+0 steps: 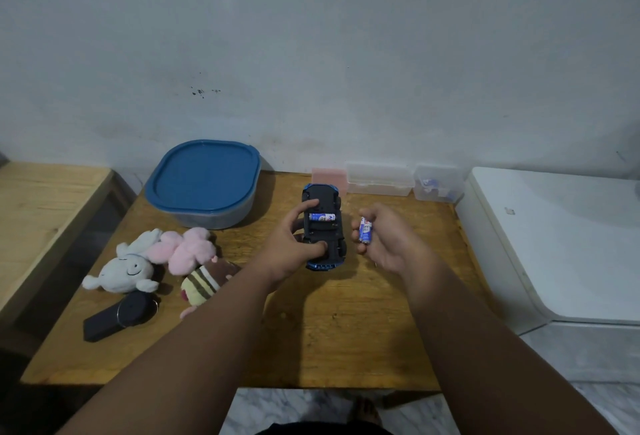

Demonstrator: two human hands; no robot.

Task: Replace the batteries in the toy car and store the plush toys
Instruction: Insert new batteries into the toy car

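Note:
A blue toy car (323, 226) lies upside down on the wooden table (332, 330), its battery bay open with one blue battery (322, 217) inside. My left hand (294, 244) grips the car from the left, thumb on its underside. To the right of the car, my right hand (384, 240) holds blue batteries (365, 230) in its curled fingers. At the table's left lie three plush toys: a white one (126, 270), a pink one (183, 247) and a brown striped one (204, 282).
A container with a blue lid (204, 181) stands at the back left. Small clear boxes (381, 180) and a pink block (327, 176) line the wall. A black remote (117, 316) lies at the front left. A white appliance (561, 244) flanks the table's right.

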